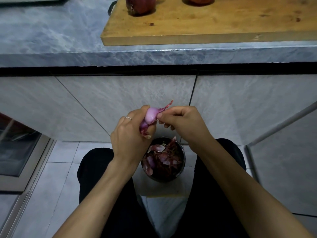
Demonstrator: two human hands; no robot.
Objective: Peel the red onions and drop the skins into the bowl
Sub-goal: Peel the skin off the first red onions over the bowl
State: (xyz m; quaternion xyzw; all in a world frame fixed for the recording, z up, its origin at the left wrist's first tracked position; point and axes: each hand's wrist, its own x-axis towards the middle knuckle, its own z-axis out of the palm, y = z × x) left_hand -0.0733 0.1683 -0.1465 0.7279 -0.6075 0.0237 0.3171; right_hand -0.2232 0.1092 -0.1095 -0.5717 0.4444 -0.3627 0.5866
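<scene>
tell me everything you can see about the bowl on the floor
The dark round bowl sits on the pale tiled floor between the person's knees, directly below the hands. Its material is hard to tell. It is heaped with dry reddish-purple onion skins, some poking above the rim. The left forearm hides its near-left edge; neither hand touches it.

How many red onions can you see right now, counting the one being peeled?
3: one onion held in the left hand, two on the cutting board, left and right, both cropped.
</scene>
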